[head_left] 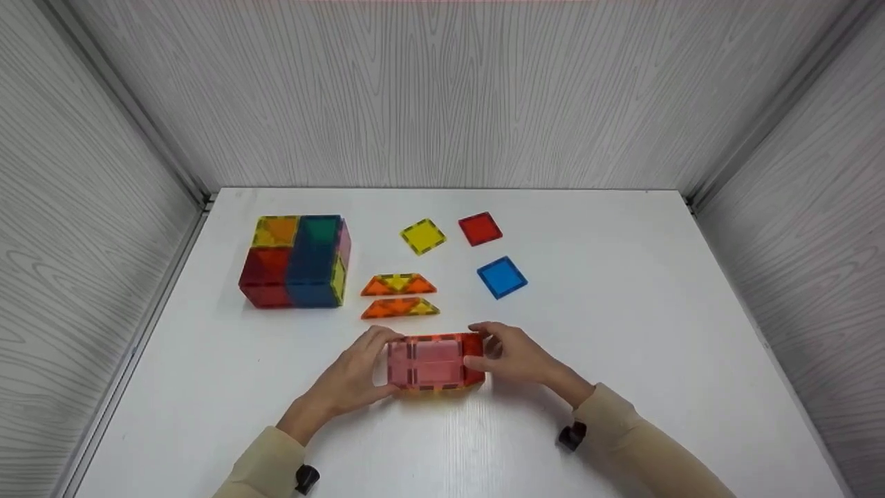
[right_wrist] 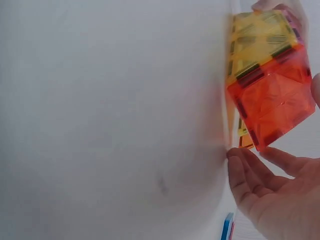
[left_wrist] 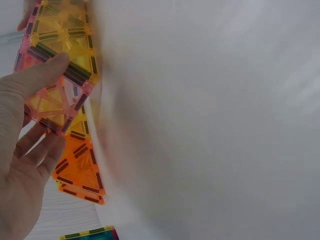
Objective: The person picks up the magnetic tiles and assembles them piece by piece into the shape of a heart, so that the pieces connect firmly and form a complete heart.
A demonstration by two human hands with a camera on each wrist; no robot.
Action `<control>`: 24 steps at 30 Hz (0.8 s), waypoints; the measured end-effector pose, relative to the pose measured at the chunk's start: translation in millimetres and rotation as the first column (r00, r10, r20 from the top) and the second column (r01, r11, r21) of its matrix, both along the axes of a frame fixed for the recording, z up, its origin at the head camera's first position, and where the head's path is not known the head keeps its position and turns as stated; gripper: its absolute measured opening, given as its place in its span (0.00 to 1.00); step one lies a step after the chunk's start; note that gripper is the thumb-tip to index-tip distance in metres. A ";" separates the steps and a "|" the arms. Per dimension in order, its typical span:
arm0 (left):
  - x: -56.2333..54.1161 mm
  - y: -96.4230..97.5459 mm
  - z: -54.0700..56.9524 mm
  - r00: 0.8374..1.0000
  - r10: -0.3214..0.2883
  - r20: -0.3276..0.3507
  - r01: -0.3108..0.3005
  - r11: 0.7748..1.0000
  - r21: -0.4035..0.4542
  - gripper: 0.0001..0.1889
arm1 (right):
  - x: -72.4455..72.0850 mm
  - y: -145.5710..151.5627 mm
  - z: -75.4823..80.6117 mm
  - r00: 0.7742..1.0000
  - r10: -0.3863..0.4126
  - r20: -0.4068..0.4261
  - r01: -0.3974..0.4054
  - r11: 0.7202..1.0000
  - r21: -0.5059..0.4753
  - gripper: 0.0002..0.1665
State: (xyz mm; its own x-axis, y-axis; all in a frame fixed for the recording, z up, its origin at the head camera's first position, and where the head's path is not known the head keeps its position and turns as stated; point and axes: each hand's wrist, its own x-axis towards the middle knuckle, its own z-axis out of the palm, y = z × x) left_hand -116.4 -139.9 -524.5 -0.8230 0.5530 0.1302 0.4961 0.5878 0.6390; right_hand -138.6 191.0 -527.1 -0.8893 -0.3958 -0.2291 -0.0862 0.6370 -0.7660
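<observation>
A small block of see-through magnetic tiles (head_left: 437, 363) stands near the front middle of the table, pink on top, with a red tile (right_wrist: 275, 100) at its right end and yellow on the near side. My left hand (head_left: 356, 370) grips its left end, thumb on the near side and fingers on the far side. At the right end my right hand (head_left: 515, 356) has its thumb by the red tile and its fingertips at the far edge. Just beyond the block lie two flat strips of orange and yellow triangle tiles, the nearer strip (head_left: 399, 308) and the farther strip (head_left: 399, 284).
A larger tile box (head_left: 321, 263) in red, blue, green and yellow stands at the back left. Toward the back lie loose square tiles: yellow (head_left: 423, 236), red (head_left: 480, 228) and blue (head_left: 502, 277). Grey wood-grain panels (head_left: 442, 97) wall the white table (head_left: 657, 311) at the back and sides.
</observation>
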 end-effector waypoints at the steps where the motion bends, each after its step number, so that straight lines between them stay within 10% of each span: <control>1: 1.9 -0.3 -0.4 0.999 0.003 -0.035 -0.003 1.000 -0.014 0.41 | 0.9 -2.2 0.9 1.000 -0.001 0.016 0.001 1.000 0.005 0.48; 4: 9.1 -1.7 0.2 0.999 0.025 -0.034 -0.026 0.999 -0.028 0.43 | 5.5 -9.9 4.4 0.999 0.003 0.035 -0.004 1.000 0.015 0.49; 11: 23.4 -3.1 10.5 0.961 0.168 0.221 -0.173 0.985 0.004 0.53 | 20.8 -28.0 12.0 0.998 0.040 -0.055 -0.038 0.998 0.045 0.53; 24: 30.7 -30.0 35.9 0.914 0.321 0.248 -0.305 0.947 -0.100 0.52 | 35.9 -69.4 17.2 0.970 0.156 -0.187 -0.139 0.985 0.101 0.48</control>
State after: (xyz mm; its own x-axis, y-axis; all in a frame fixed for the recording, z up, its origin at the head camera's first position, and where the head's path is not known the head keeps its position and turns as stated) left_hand -85.7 -169.8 -488.5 -0.9559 0.2615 -0.1338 0.1033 0.7259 0.6800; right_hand -102.7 121.6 -509.9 -0.8535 -0.5119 -0.0973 -0.3250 0.6690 -0.6684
